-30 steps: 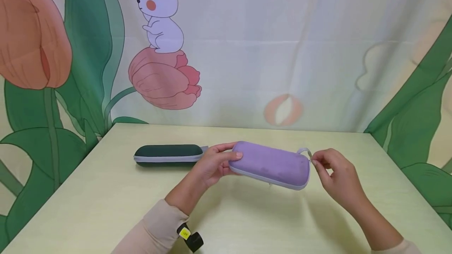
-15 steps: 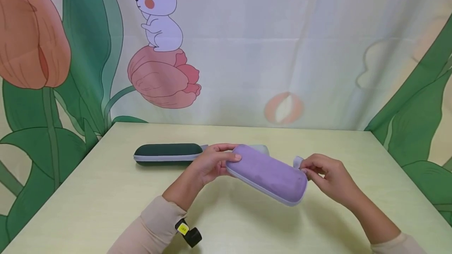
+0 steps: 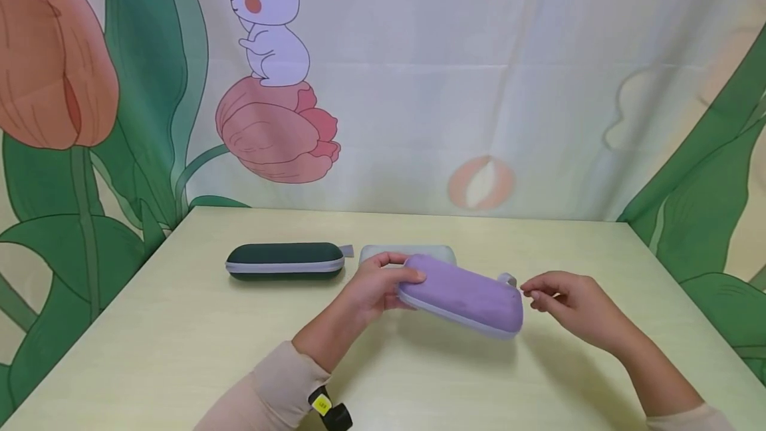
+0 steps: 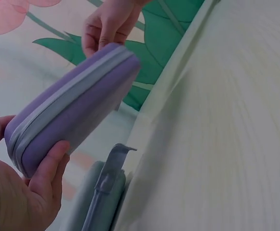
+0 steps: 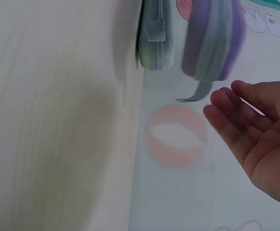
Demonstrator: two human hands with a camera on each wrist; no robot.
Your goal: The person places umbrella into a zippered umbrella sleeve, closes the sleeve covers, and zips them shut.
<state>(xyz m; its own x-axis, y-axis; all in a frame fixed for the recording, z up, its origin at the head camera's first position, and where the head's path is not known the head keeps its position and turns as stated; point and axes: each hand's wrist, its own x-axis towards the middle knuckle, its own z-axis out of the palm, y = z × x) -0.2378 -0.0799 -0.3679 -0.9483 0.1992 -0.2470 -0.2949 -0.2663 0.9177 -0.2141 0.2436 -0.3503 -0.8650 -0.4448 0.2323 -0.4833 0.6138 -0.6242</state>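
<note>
In the head view my left hand (image 3: 378,290) grips a purple zip case (image 3: 467,294) by its left end, thumb on top and fingers beneath. The case is held above the table, its right end tilted down. Its pale zip band (image 4: 72,96) looks closed along the side seen in the left wrist view. A grey strap loop (image 3: 507,279) sticks out at the right end. Just beyond that end is my right hand (image 3: 577,304), fingers loosely bent and holding nothing. In the right wrist view, a small gap parts the fingertips (image 5: 217,96) from the strap (image 5: 202,91).
A dark green zip case (image 3: 284,261) with a grey tab lies at the left on the pale table (image 3: 179,351). Behind my left hand lies a pale grey-green case (image 3: 413,253), partly hidden. A printed curtain (image 3: 407,85) hangs behind the table's back edge.
The purple case's right end swung down, then rose a little as the case shifted right. My right hand, pinching at that end before, has let go and drawn slightly away.
</note>
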